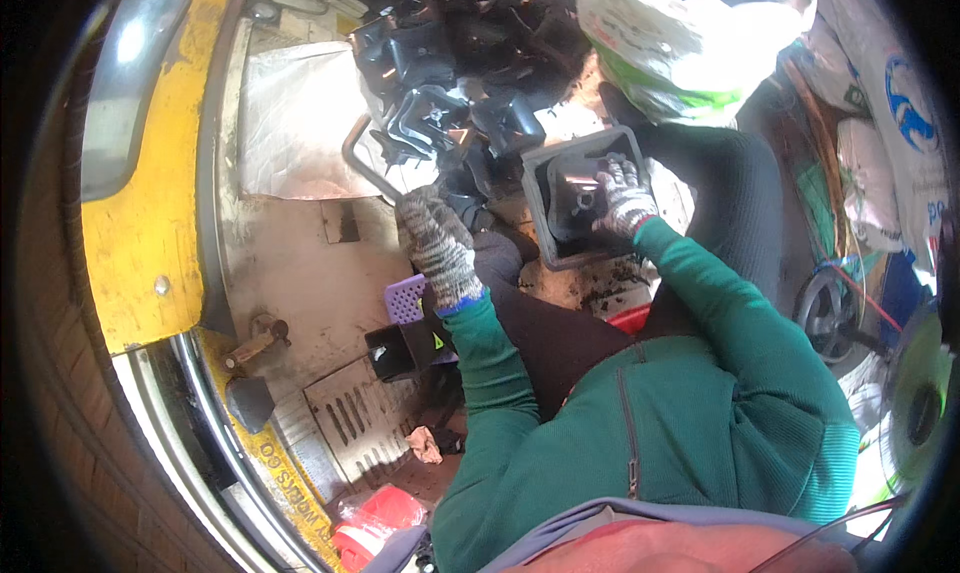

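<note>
My left hand [437, 245], in a grey-and-white knit glove, is closed around one end of a bent grey metal rod [372, 176]. The rod points up and away to the left, with a hooked far end. My right hand [626, 195], gloved alike, lies with fingers stretched and apart at the right side of a square, grey-rimmed open box [540, 213]. Its fingers rest on a dark part [572, 195] inside, which has a shiny patch and a small metal piece. Beyond my hands, several glossy black moulded parts [430, 118] lie heaped.
A yellow machine body [150, 223] with a window stands at the left. Near my left forearm are a black open box [392, 353] and a purple perforated piece [405, 301]. A white-and-green plastic bag [690, 53] is at the far right, and a black wheel [835, 313] is beside my right arm.
</note>
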`<state>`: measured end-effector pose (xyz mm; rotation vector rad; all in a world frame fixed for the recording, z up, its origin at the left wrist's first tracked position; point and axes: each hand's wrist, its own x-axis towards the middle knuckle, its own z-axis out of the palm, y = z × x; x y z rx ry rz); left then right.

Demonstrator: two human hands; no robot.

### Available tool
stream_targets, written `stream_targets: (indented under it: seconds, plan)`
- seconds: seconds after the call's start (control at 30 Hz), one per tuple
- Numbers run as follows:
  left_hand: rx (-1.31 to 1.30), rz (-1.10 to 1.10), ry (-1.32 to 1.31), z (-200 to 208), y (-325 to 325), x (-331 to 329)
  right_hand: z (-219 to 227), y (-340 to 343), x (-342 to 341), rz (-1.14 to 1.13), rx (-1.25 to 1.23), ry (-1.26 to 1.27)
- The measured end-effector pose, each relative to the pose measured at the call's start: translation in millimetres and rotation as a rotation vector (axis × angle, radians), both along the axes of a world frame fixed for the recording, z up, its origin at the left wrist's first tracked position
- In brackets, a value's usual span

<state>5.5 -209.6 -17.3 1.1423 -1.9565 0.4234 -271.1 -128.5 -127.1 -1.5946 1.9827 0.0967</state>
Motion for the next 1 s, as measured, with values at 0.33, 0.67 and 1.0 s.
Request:
stream_targets:
  seconds: [0.33,0.67,1.0]
  plan:
    - [1.077,-0.777,2.543,12.4,7.0,17.9,-58.8,-142.1,57.2,-0.145,-0.308,-0.873]
    - [0.999,-0.428,2.7,24.7,11.9,22.2,-302.4,-316.6,184.0,0.18,-0.391,-0.417]
    - [0.92,-0.366,2.76,10.6,28.8,37.0,-262.4,-369.1,207.2,0.401,0.005,-0.19]
